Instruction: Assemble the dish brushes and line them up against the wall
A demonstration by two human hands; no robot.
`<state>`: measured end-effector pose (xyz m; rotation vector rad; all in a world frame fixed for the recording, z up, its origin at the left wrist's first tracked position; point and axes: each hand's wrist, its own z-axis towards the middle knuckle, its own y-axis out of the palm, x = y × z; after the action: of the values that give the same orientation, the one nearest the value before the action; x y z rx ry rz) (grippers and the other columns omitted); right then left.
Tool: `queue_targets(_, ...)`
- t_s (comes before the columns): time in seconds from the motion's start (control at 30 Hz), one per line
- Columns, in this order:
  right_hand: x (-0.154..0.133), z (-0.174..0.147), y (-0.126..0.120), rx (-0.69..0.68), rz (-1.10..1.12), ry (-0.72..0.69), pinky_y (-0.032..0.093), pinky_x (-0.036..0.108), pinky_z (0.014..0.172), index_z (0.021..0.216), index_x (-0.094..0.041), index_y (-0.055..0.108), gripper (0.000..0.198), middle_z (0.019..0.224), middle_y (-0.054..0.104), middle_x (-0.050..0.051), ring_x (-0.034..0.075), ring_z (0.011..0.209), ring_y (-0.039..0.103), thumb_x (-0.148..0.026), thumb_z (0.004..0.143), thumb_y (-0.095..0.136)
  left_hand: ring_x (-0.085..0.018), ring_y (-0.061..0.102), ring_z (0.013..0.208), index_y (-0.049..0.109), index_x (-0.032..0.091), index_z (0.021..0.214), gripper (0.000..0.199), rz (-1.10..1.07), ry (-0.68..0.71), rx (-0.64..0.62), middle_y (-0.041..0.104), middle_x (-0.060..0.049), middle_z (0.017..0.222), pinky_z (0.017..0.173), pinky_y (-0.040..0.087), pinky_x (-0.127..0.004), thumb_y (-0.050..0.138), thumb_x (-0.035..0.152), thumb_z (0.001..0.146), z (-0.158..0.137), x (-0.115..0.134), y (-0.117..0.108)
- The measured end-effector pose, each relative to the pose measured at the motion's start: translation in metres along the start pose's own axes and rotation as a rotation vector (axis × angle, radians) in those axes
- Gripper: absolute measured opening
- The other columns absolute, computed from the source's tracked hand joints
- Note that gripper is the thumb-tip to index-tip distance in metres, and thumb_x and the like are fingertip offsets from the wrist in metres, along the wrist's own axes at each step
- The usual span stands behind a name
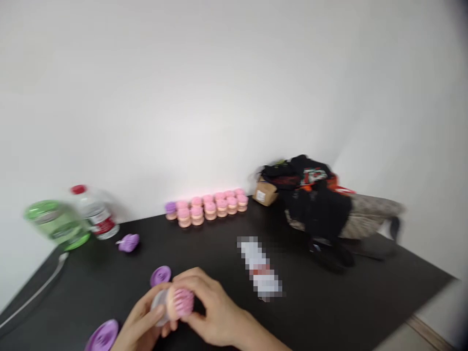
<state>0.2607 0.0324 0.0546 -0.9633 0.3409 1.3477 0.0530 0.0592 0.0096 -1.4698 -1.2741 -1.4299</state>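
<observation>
Between my hands is a small cupcake-shaped container with a pink ridged top (183, 302), a pale peach band and a translucent whitish base. My left hand (141, 319) is closed round the base, thumb on its side. From the right, my right hand (214, 302) grips the pink end with fingers over the top and thumb below. The container lies tilted on its side, above the black table (208, 253). Just behind my left hand is a round purple disc-like piece (161, 276). Another purple round piece (103, 336) lies at the near left, partly cut off.
Pink-topped containers (210, 209) stand in rows by the wall, with a purple-topped one (171, 209) at their left end. A purple ridged piece (128, 243), a water bottle (98, 214), a green container (58, 224), a pixelated packet (259, 268), a brown box (264, 191) and a bag (321, 209) surround.
</observation>
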Motion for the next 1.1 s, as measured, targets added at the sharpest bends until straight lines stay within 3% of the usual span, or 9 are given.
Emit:
queue_targets(0.07,0.004,-0.001,0.001,0.021,0.049,0.019,0.050,0.033,0.100,0.127,-0.023,0.055,0.053,0.121,0.064,0.007,0.019,0.114,0.062,-0.003,0.078,0.057,-0.015,0.058,0.054,0.070,0.021,0.101,0.048,-0.186,-0.110,-0.042,0.063,-0.001,0.061,0.050,0.045,-0.025,0.079,0.055,0.068,-0.005,0.012,0.014)
queue_targets(0.17,0.009,-0.004,0.004,0.042,0.059,0.039,0.051,0.035,0.098,0.125,-0.024,0.055,0.048,0.120,0.063,0.008,0.021,0.113,0.061,-0.005,0.081,0.057,-0.007,0.047,0.047,0.064,0.017,0.092,0.041,-0.309,-0.083,-0.080,0.057,0.002,0.058,0.047,0.033,-0.019,0.075,0.053,0.077,-0.006,0.024,0.026)
queue_targets(0.27,0.012,-0.009,0.007,0.073,0.022,0.075,0.054,0.035,0.095,0.124,-0.024,0.055,0.045,0.119,0.062,0.009,0.022,0.112,0.062,-0.007,0.082,0.058,-0.007,0.049,0.050,0.059,0.017,0.090,0.038,-0.340,-0.045,-0.050,0.057,0.003,0.065,0.048,0.033,-0.019,0.070,0.053,0.083,-0.006,0.026,0.027)
queue_targets(0.4,0.016,-0.012,0.011,0.111,-0.062,0.059,0.057,0.034,0.091,0.124,-0.024,0.057,0.044,0.117,0.064,0.009,0.024,0.109,0.065,-0.011,0.083,0.062,-0.009,0.054,0.060,0.056,0.018,0.095,0.040,-0.266,0.000,-0.042,0.060,0.001,0.073,0.055,0.038,-0.020,0.073,0.053,0.081,-0.010,0.025,0.027)
queue_targets(0.67,0.013,-0.011,0.009,0.021,-0.103,-0.002,0.058,0.033,0.091,0.123,-0.026,0.057,0.041,0.116,0.064,0.009,0.023,0.106,0.065,-0.012,0.086,0.064,-0.011,0.050,0.067,0.057,0.018,0.096,0.040,-0.076,0.132,-0.104,0.056,0.001,0.077,0.059,0.042,-0.022,0.074,0.051,0.079,-0.016,0.031,0.026)
queue_targets(1.0,0.003,-0.008,0.002,-0.137,-0.136,-0.170,0.054,0.033,0.095,0.119,-0.024,0.058,0.039,0.118,0.062,0.010,0.022,0.111,0.062,0.000,0.092,0.045,-0.009,0.050,0.048,0.053,0.018,0.086,0.043,-0.077,-0.053,-0.123,0.055,0.003,0.058,0.045,0.035,-0.019,0.062,0.060,0.085,-0.014,0.025,0.029)
queue_targets(1.1,0.008,-0.011,0.005,-0.080,-0.120,-0.042,0.054,0.036,0.092,0.120,-0.024,0.058,0.033,0.115,0.063,0.010,0.024,0.106,0.063,-0.010,0.090,0.058,-0.010,0.050,0.054,0.054,0.018,0.089,0.039,-0.086,0.010,-0.101,0.054,0.002,0.064,0.050,0.038,-0.021,0.055,0.056,0.091,-0.014,0.024,0.032)
